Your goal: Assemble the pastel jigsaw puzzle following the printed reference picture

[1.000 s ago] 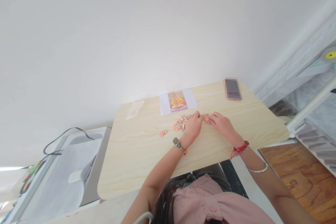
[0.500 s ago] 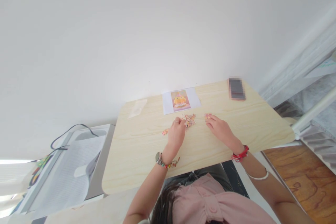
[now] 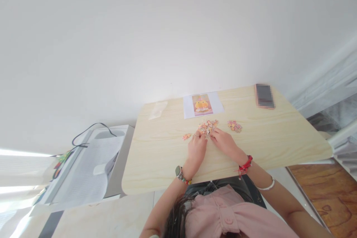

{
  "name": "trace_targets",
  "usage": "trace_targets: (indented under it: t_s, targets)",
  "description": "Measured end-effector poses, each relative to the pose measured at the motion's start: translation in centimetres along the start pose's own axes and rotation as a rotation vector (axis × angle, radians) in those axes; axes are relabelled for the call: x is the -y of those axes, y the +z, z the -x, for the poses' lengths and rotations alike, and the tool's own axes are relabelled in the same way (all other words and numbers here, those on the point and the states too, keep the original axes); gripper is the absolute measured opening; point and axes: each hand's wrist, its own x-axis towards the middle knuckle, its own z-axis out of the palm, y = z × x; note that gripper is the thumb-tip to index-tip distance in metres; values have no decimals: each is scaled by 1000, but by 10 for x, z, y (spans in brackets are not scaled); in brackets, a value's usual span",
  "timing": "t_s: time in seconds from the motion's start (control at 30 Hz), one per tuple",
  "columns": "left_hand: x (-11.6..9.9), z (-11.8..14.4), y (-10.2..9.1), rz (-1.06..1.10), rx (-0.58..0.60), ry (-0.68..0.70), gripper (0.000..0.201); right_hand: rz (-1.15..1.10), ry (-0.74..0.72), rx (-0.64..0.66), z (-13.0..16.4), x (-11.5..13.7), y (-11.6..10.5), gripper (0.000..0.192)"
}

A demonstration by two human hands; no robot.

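Observation:
A heap of small pink, yellow and white jigsaw puzzle pieces lies on the pale wooden table. At its near left edge, the bent fingers of my left hand are closed on puzzle pieces. My right hand reaches in from the right, its fingers pressed together on pieces at the near right edge. The fingertips of both hands partly hide what they pinch. Right of the heap sits a smaller pink group of pieces; a few orange-pink pieces lie to the left.
Behind the heap is a printed sheet picturing a yellow character. A phone rests at the back right, and a whitish translucent piece at the back left. A white wall borders the table's far side. Papers cover a lower unit at left.
My right hand has moved left from the smaller group to the main heap, leaving that group uncovered. My left hand stays at the heap's near side. The view has shifted left.

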Motion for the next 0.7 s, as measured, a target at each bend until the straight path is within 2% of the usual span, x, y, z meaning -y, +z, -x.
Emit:
trace_targets:
  t_s: [0.17,0.27,0.47,0.6,0.7]
  targets:
    - [-3,-7,8,-9,-56,30,23,-50,7,-28,2,3,-1,22]
    - [-3,-9,8,-22,-44,55,25,-61,24,-56,6,-5,-5,23]
    - [-2,-6,6,-41,-30,74,24,-38,200,-295,25,-52,-24,25]
    - [-8,-7,3,-41,-44,81,19,-26,285,-335,38,-79,-37,24]
    - [-25,-18,0,-33,-65,154,18,-20,301,-368,42,-94,-43,24]
